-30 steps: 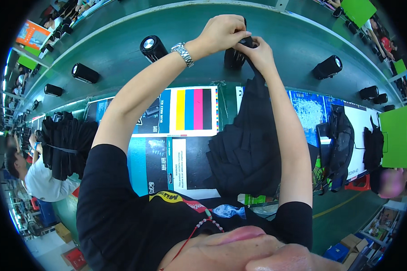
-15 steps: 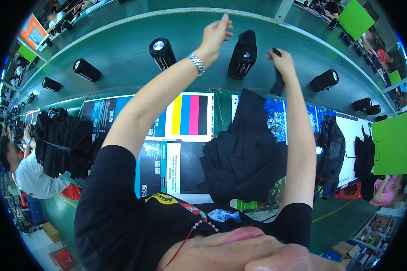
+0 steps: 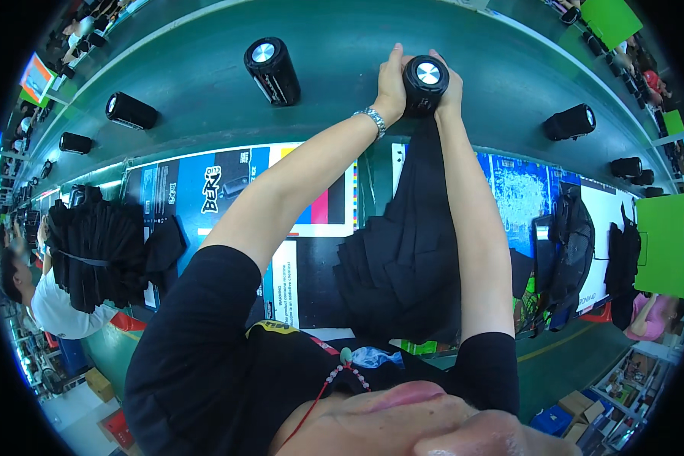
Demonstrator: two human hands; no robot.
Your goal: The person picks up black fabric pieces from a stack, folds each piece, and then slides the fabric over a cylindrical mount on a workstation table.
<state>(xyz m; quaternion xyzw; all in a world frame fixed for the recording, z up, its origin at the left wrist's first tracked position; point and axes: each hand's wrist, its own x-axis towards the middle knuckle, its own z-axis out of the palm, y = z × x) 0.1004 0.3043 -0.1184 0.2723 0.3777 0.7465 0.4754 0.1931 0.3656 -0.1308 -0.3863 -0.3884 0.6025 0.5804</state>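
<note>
Both my hands are closed round a black cylindrical speaker point(image 3: 425, 90) that stands on the green bench, its round silver end facing up. My left hand point(image 3: 391, 90) grips its left side, and my right hand point(image 3: 453, 90) wraps the right side. Just below them, a pile of black cloth pouches point(image 3: 403, 273) fans out toward me, its narrow upper end reaching close under the speaker. Whether that cloth touches the speaker is hidden by my right hand and wrist.
Similar speakers stand along the green bench point(image 3: 342, 68): one nearby on the left point(image 3: 273, 76), others further left, and one point(image 3: 570, 123) with more on the right. A tied bundle of black cloth point(image 3: 91, 251) lies left, a black bag point(image 3: 574, 235) right. A person point(image 3: 61, 296) sits far left.
My hands have come together on a speaker with its silver end showing; earlier they were apart beside one with a dark pointed top. The dark strip in my right hand no longer shows.
</note>
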